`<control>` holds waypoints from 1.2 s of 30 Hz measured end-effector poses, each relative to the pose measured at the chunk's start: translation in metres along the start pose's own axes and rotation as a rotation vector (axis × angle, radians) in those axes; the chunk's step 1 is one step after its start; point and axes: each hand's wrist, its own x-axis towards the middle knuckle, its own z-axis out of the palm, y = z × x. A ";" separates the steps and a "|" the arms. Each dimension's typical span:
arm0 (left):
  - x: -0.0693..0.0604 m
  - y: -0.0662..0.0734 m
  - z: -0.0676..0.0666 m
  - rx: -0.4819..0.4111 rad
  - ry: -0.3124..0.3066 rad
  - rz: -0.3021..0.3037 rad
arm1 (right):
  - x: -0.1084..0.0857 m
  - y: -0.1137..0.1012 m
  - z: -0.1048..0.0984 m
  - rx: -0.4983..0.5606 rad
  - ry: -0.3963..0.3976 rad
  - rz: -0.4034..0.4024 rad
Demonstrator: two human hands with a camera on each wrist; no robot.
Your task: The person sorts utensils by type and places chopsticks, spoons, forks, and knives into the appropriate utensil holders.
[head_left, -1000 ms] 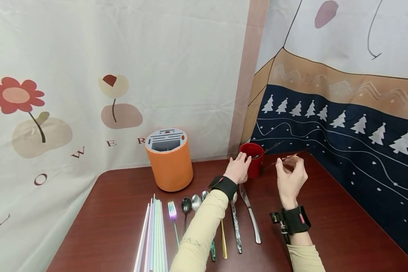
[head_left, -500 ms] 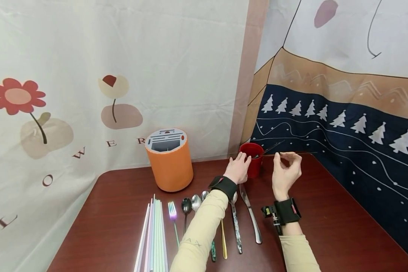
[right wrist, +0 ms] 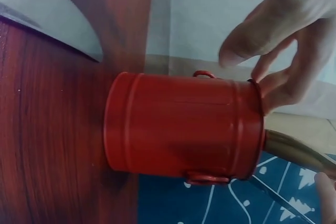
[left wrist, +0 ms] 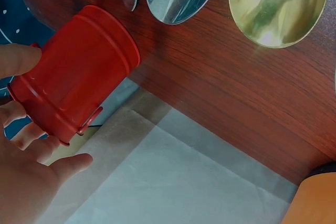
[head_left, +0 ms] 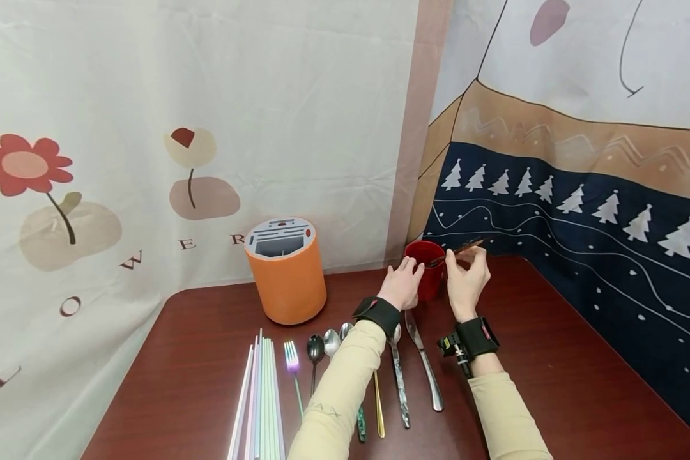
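Observation:
A small red metal pail (head_left: 434,281) with side lugs stands upright at the back of the table. My left hand (head_left: 401,285) holds its rim, thumb against the wall and fingertips at the mouth; the pail also shows in the left wrist view. My right hand (head_left: 468,281) pinches a slim, brown-handled utensil (right wrist: 294,150) at the pail's mouth. The utensil's other end is hidden, so its kind cannot be told. Behind it, a thin dark-silver shaft (right wrist: 278,198) also slants from the pail.
An orange cutlery holder (head_left: 290,287) with a slotted grey top stands left. Along the front lie pastel straws or chopsticks (head_left: 267,396), an iridescent fork (head_left: 291,358), a black spoon (head_left: 315,348), other spoons and a table knife (head_left: 424,364). Fabric hangs behind and right.
My right hand has moved left towards the pail, bringing the brown-handled utensil from beside it to its mouth. My left hand has stayed on the rim.

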 end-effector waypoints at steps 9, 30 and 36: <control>-0.002 0.002 0.000 0.010 -0.002 0.003 | -0.002 0.010 0.004 -0.119 -0.038 0.036; -0.001 0.001 0.000 0.015 0.015 -0.003 | -0.007 0.020 0.014 -0.190 -0.131 0.094; 0.000 0.002 0.000 0.013 0.011 -0.007 | -0.008 0.025 0.016 -0.219 -0.157 0.106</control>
